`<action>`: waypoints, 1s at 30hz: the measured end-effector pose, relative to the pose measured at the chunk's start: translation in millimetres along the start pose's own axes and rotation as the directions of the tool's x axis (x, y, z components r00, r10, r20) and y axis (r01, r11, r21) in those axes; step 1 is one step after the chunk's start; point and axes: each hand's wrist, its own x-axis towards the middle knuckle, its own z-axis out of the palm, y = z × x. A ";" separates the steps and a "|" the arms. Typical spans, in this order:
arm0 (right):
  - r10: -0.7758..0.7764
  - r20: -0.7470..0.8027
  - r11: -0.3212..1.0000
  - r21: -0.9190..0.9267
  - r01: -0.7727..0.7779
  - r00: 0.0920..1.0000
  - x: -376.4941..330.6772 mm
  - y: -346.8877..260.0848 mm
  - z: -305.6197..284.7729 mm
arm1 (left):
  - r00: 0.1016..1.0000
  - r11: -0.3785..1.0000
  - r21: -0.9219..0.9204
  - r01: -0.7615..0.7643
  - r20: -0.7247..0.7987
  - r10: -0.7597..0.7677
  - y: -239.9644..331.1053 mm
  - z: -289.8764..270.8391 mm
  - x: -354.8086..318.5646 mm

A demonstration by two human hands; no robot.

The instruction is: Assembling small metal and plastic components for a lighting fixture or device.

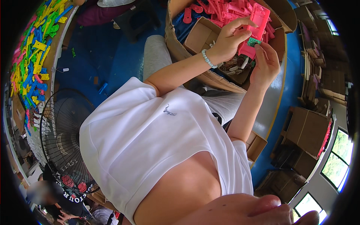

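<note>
My left hand [227, 42], with a pale beaded bracelet [209, 59] at its wrist, is closed on a bright pink plastic casing [260, 15]. Its thumb and fingers grip the casing's left side. A small green circuit board [254, 42] lies across the lower part of the casing. My right hand [267, 64] pinches at the board's right edge with thumb and fingertips. How far the board sits inside the casing I cannot tell. Below both hands stands a large open cardboard box [170, 41], heaped with pink plastic parts [215, 9].
Inside the large box, a smaller cardboard box [198, 35] stands beside small pale parts with wires [240, 65]. At far left, a table holds a heap of colourful plastic parts [35, 56]. A fan [62, 138] and another person [71, 195] are at lower left. Cartons [307, 129] stand right.
</note>
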 end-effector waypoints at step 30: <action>0.058 0.048 0.983 0.174 -0.066 0.997 1.1 -11.7 -4.0 | 0.931 0.709 0.609 -0.357 0.297 0.213 17.8 5.6 0.2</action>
